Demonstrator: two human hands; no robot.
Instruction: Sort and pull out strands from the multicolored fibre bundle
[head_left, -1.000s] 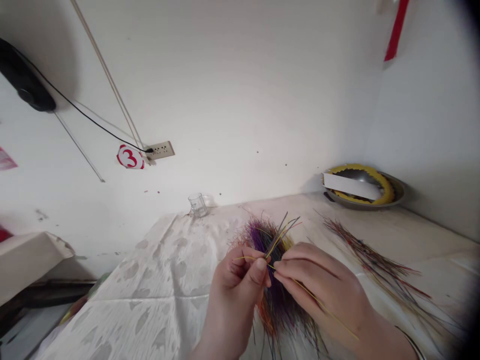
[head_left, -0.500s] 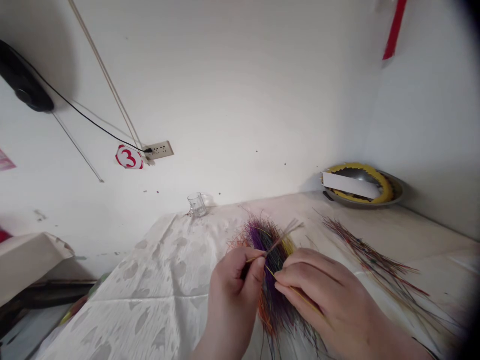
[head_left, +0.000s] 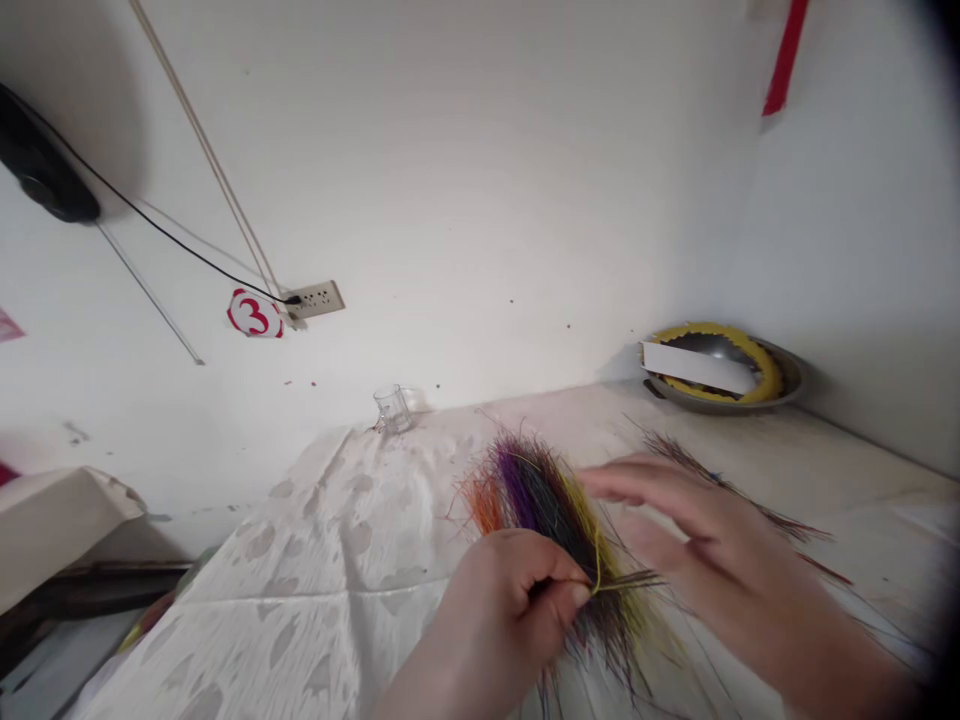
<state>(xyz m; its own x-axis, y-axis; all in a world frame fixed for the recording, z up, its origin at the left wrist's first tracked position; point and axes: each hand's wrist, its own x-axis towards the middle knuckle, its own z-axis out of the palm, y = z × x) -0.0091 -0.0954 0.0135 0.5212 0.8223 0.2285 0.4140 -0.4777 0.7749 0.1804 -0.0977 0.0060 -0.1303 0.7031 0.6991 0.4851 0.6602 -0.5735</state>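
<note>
1 multicoloured thin-strand bundle (head_left: pixel 536 500) | left hand (head_left: pixel 495 625) pinching | right hand (head_left: pixel 720 540) open

A white wall (head_left: pixel 480 180) rises behind the worktop (head_left: pixel 757 435), with a beige power socket (head_left: pixel 316 299) set low on it. A black plug (head_left: pixel 293 299) sits in the socket, and its thin black cable (head_left: pixel 150 213) runs up to a black device (head_left: pixel 41 182) at upper left. Beside the socket is a round sticker (head_left: pixel 255 313) bearing a red 3, and two thin pale rods (head_left: pixel 202 155) lean nearby. A small glass mug (head_left: pixel 392 409) stands at the back edge of a white patterned cloth (head_left: pixel 300 570). In the far corner, a metal dish (head_left: pixel 720 397) holds a jagged yellow ring (head_left: pixel 761 365) and a white paper strip (head_left: pixel 697 367). A red strip (head_left: pixel 784 55) hangs at top right, and a pale box (head_left: pixel 52 530) juts in at left.
</note>
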